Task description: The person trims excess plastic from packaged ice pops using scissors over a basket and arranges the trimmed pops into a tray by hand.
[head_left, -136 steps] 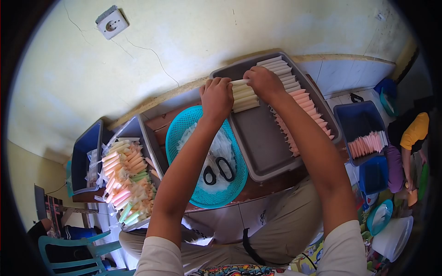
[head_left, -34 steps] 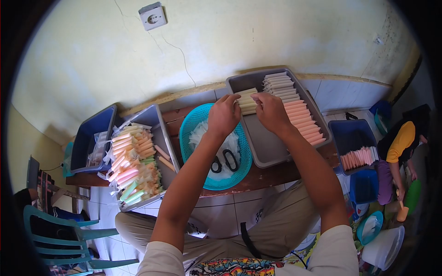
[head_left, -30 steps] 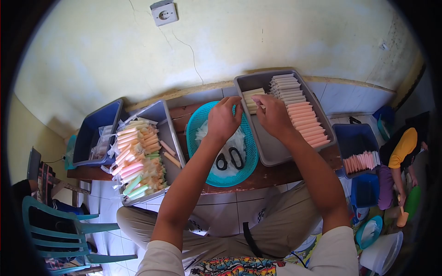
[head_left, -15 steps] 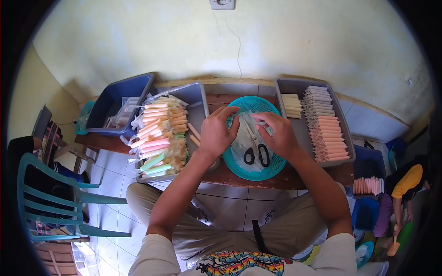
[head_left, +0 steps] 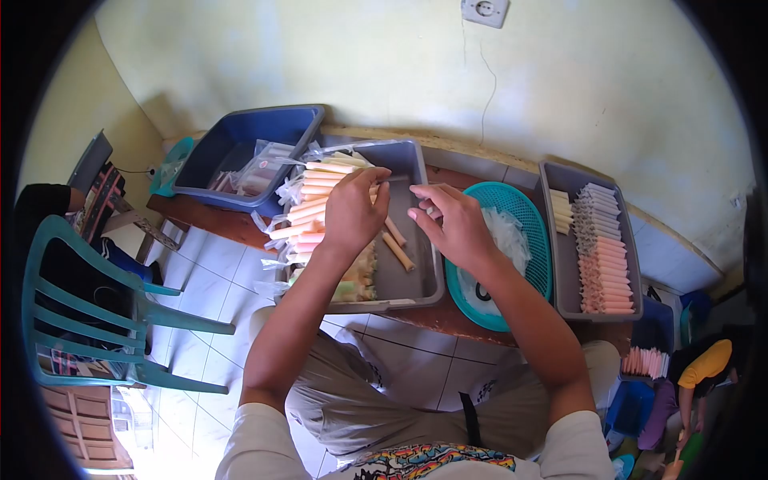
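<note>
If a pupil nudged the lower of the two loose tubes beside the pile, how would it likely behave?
The lower tube would probably roll, being rounded and on bare tray floor. It seems fairly firm, since it lies straight.

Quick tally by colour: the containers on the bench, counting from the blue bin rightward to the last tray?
Blue: 1 (blue bin)
Grey: 2 (left tray, right tray)
Teal: 1 (mesh basket)
Total: 4

Teal chair (head_left: pixel 142 314) on tiled floor (head_left: pixel 190 276), socket (head_left: pixel 485 10) on pale cracked wall (head_left: pixel 336 64), person with yellow sleeve (head_left: pixel 706 364)
</note>
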A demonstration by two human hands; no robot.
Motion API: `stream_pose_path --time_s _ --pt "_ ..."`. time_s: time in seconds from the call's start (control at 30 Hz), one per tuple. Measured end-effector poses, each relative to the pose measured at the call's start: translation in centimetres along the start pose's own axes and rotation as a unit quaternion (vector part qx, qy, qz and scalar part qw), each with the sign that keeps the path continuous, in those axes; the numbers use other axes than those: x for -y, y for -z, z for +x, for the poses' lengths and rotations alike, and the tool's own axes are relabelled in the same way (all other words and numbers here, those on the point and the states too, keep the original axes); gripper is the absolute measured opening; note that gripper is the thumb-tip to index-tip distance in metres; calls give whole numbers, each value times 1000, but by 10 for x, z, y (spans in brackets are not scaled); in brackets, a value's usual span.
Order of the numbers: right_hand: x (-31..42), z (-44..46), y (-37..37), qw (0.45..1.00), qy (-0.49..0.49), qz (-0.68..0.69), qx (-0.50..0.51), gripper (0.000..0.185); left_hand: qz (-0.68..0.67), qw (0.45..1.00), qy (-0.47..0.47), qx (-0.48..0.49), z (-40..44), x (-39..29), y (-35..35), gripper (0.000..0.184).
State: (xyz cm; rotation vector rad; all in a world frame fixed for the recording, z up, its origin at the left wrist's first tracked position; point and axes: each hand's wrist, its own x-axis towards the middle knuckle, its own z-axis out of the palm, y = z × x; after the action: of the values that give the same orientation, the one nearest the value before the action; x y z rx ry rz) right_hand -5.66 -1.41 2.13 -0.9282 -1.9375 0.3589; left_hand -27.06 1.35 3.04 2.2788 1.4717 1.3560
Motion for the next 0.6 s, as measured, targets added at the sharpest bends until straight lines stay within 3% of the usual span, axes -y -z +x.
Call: stream_pose_path --time_s 0.27,0.3,0.37,0.53,0.6 --pt "-50 83 -86 1000 -18 -2 -9 26 102 994 39 -2 54 86 13 22" --pt "-56 92 -98 999 -24 -48 0 24 104 994 40 -4 61 98 11 22" --pt "-71 111 -121 995 -26 -91 14 23 147 988 35 45 71 126 8 23" --pt "-91 129 -142 989 -59 -128 46 21 175 983 34 51 70 156 4 26" --pt "-95 130 -146 989 -47 -129 53 20 199 971 88 104 65 161 0 27"
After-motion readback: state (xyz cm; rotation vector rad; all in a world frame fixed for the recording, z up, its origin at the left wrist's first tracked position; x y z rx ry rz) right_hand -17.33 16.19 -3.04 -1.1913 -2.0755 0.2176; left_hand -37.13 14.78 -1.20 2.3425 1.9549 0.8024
